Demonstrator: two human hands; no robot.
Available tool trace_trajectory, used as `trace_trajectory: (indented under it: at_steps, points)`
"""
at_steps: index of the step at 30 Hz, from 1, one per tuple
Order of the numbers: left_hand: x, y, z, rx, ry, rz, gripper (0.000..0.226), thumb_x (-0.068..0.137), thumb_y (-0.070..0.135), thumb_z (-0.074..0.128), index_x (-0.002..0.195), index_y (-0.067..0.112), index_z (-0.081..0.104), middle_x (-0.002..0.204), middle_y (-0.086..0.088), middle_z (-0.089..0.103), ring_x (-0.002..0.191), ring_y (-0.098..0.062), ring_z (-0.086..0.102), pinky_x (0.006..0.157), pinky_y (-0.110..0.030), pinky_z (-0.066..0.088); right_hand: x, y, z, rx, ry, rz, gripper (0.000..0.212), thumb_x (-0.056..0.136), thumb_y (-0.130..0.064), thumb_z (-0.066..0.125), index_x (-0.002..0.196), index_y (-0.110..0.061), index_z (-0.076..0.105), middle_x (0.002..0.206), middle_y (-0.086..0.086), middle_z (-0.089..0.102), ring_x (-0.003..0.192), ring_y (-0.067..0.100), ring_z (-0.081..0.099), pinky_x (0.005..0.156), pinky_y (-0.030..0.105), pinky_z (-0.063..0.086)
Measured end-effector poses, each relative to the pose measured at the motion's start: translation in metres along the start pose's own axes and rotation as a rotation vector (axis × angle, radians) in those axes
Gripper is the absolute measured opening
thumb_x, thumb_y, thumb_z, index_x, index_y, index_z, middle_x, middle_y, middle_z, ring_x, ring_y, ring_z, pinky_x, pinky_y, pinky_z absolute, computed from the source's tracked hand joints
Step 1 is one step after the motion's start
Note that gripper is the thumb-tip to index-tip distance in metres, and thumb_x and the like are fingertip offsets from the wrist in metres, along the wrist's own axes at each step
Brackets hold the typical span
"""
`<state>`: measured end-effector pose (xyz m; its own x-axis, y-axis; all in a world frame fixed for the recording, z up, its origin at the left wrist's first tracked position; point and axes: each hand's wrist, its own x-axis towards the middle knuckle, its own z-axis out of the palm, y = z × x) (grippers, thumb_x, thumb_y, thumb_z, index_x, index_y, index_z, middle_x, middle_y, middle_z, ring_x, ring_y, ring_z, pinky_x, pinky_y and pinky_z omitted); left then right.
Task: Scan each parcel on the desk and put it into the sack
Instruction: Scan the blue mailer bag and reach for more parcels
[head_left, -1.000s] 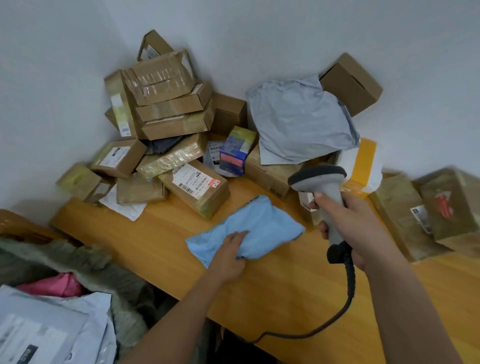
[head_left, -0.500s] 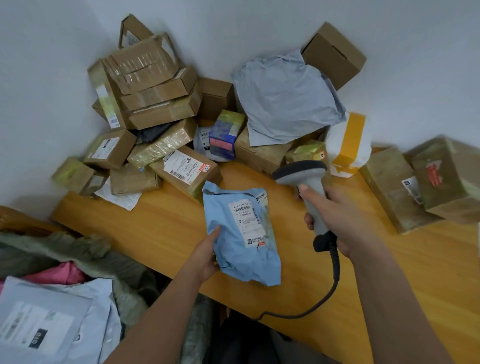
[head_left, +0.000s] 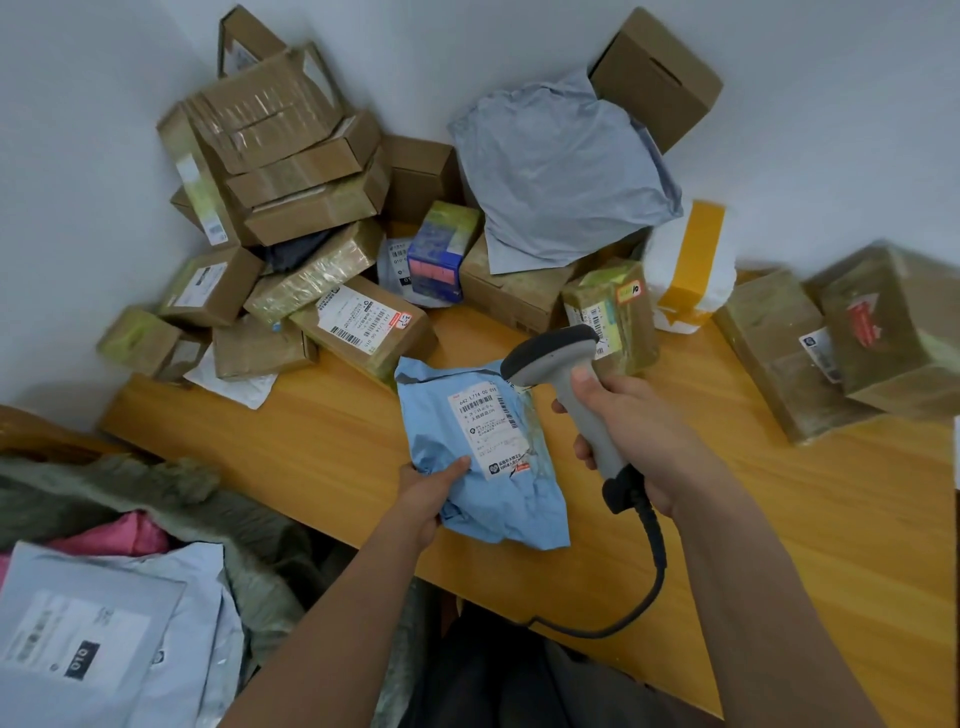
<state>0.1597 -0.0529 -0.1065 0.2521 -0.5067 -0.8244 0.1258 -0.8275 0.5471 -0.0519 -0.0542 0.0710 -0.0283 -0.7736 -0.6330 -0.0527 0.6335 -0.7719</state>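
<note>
While the left hand (head_left: 434, 496) grips the lower left edge of the blue parcel (head_left: 485, 457), thumb on top, the parcel sits label-up over the desk (head_left: 779, 519) near its front edge. The right hand (head_left: 639, 431) has its fingers wrapped round the scanner (head_left: 566, 379), whose head is over the parcel's upper right corner. Cardboard boxes (head_left: 291, 171) crowd the desk's back edge; the sack (head_left: 171, 499) lies off its left end.
</note>
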Motion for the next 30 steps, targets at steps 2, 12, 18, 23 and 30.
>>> trace_trajectory:
  at_steps: [2,12,18,23,30]
  points:
    - [0.002,-0.002,0.000,-0.009,-0.011,0.001,0.066,0.074,0.015,0.084,0.129,0.002,0.049,0.123,-0.013,0.064,0.105,-0.032,0.064,0.084,-0.049,0.057,-0.002,-0.002,0.000,-0.002,-0.009,-0.013,0.030,0.104,-0.039,0.043,0.110,-0.015,0.061,0.105,0.007,0.064,0.054,0.015,0.051,0.060,0.034,0.044]
    - [-0.001,-0.004,0.003,-0.054,0.028,0.014,0.056,0.077,0.009,0.081,0.124,0.002,0.051,0.118,-0.014,0.064,0.100,-0.031,0.064,0.077,-0.043,0.057,-0.015,-0.010,-0.004,-0.042,0.003,-0.040,0.027,0.104,-0.039,0.044,0.106,-0.019,0.061,0.104,0.006,0.064,0.058,0.016,0.051,0.061,0.034,0.044]
    - [-0.001,-0.006,0.003,-0.104,0.032,0.011,0.058,0.082,0.003,0.075,0.132,-0.001,0.047,0.126,-0.018,0.061,0.103,-0.032,0.063,0.078,-0.042,0.054,-0.021,-0.016,-0.007,-0.109,0.016,-0.074,0.029,0.103,-0.041,0.044,0.101,-0.019,0.061,0.106,0.018,0.066,0.061,0.017,0.052,0.063,0.035,0.045]
    - [-0.005,-0.007,0.003,-0.162,0.047,0.027,0.059,0.086,-0.002,0.069,0.139,0.002,0.043,0.126,-0.017,0.060,0.098,-0.029,0.060,0.080,-0.040,0.050,-0.027,-0.017,-0.011,-0.120,0.025,-0.072,0.030,0.103,-0.042,0.045,0.097,-0.018,0.061,0.106,0.019,0.066,0.062,0.018,0.053,0.065,0.036,0.046]
    - [-0.016,-0.010,0.010,-0.179,0.083,0.089,0.044,0.094,-0.006,0.056,0.135,0.008,0.050,0.120,-0.015,0.061,0.090,-0.027,0.059,0.080,-0.040,0.049,-0.034,-0.019,-0.020,-0.106,0.019,-0.079,0.032,0.103,-0.041,0.045,0.098,-0.015,0.062,0.104,0.020,0.066,0.060,0.018,0.051,0.060,0.034,0.043]
